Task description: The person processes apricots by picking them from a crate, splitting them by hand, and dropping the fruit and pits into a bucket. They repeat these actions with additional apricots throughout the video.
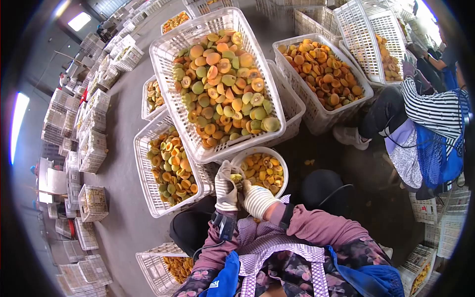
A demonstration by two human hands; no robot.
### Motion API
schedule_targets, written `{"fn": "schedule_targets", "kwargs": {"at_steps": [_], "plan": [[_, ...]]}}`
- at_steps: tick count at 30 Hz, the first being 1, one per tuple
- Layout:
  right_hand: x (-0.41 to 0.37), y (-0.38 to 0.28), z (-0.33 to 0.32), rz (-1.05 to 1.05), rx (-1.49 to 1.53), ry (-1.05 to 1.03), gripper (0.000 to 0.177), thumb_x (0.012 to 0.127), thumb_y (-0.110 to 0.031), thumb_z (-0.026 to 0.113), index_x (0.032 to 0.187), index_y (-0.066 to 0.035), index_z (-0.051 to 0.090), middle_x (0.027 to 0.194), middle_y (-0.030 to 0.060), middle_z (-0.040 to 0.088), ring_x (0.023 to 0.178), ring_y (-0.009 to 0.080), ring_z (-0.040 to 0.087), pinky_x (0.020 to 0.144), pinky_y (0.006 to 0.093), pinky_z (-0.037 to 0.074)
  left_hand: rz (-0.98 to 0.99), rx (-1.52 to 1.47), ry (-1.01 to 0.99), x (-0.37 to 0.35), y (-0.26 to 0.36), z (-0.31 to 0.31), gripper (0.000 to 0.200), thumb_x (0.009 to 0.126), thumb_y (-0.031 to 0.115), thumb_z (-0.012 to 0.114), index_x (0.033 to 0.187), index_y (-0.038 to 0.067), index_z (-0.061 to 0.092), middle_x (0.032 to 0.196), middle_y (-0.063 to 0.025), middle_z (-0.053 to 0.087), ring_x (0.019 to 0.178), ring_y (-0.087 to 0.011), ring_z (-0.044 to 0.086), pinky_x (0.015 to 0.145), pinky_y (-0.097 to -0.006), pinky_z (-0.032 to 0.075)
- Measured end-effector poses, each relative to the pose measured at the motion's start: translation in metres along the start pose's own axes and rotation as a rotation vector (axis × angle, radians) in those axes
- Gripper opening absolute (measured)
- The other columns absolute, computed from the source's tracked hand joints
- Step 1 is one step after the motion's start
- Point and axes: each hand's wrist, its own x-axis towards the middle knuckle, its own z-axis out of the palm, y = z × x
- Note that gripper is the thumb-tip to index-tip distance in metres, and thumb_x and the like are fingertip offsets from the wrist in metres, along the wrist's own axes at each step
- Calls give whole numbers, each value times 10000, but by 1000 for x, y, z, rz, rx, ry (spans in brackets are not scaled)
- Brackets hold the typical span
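Observation:
My left hand (227, 187), in a striped, dirty work glove, is closed around a greenish-yellow apricot piece (236, 177). Right beside it, my right hand (258, 199) in a similar striped glove has its fingers curled inward; what it grips is hidden. Both hands are over the near left rim of a round white bucket (285, 174), which contains yellow apricot pieces (261, 171). Beyond the bucket, a large white plastic crate (159, 49) is raised on other crates and holds many apricot halves (217, 89), orange and green, some with pits showing.
Left of the bucket is a crate (140, 148) of greenish halves; another crate (316, 116) of orange halves stands at right. By my left leg sits a low crate (148, 262). A co-worker in a striped sleeve (430, 109) sits at right. Crate stacks (91, 148) line the left.

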Motion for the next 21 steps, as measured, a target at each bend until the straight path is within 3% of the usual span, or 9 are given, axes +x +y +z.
{"fn": "schedule_targets", "kwargs": {"at_steps": [3, 5, 6, 9, 10, 11, 15, 17, 21], "plan": [[12, 8, 8, -16, 29, -28, 450, 842, -313, 496, 1123, 36, 469, 838, 261, 623, 834, 405, 607, 743, 444, 483, 5, -201, -3, -1, -8, -5, 302, 932, 311, 494, 821, 41, 572, 675, -48, 576, 601, -121, 544, 561, -254, 436], [18, 14, 11, -43, 38, -144, 453, 836, -298, 504, 1141, 33, 460, 837, 259, 622, 861, 417, 598, 770, 442, 473, 305, 263, -108, 2, -7, -2, 202, 909, 225, 548, 922, 25, 572, 720, -44, 584, 609, -114, 540, 552, -248, 438], [18, 18, 11, -39, 41, -154, 453, 836, -298, 504, 1141, 33, 460, 837, 259, 622, 861, 417, 598, 770, 442, 473, -163, -27, -195, 12, -6, -6, 255, 867, 136, 599, 1070, 5, 518, 778, -40, 591, 659, -132, 569, 592, -250, 471], [9, 11, -10, 230, 754, -435, 314, 832, -336, 548, 921, -35, 562, 615, 90, 570, 489, 250, 544, 457, 354, 431, 538, 161, -344, 19, -8, -19, 346, 877, 171, 571, 1159, 8, 456, 843, -101, 586, 797, -203, 607, 717, -292, 504], [6, 8, -14, 293, 927, -486, 283, 836, -372, 553, 784, -94, 539, 544, 6, 458, 392, 134, 395, 367, 283, 305, 529, 729, 168, 24, -4, -28, 411, 914, 327, 492, 1161, -1, 462, 933, -144, 577, 893, -236, 591, 795, -346, 499], [8, 13, -10, 391, 1050, -555, 305, 852, -405, 514, 767, -112, 507, 516, -7, 416, 371, 135, 359, 356, 298, 273, 535, 729, 174, 32, -3, -31, 411, 914, 327, 492, 1161, -1, 462, 933, -144, 577, 893, -236, 591, 795, -346, 499], [19, 26, 9, 569, 1092, -305, 334, 851, -460, 478, 819, -129, 503, 518, 9, 410, 376, 146, 377, 351, 323, 278, 345, -546, 564, 74, 64, 7, 475, 917, 440, 432, 1123, 18, 500, 1027, -116, 603, 971, -220, 584, 872, -335, 481], [25, 31, 16, 539, 1142, -314, 324, 852, -446, 489, 841, -122, 509, 537, 25, 432, 376, 169, 395, 347, 318, 297, 374, 630, -12, 112, 36, 2, 451, 924, 428, 415, 1095, 29, 537, 1064, -89, 619, 1021, -187, 584, 866, -273, 470], [34, 35, 18, 430, 1140, -154, 307, 873, -391, 502, 913, -87, 506, 568, 38, 460, 407, 167, 438, 362, 306, 349, 167, 1076, -287, 187, -13, 16, 406, 850, 358, 494, 1082, 33, 565, 1100, -137, 603, 1032, -269, 568, 863, -342, 461]]}}
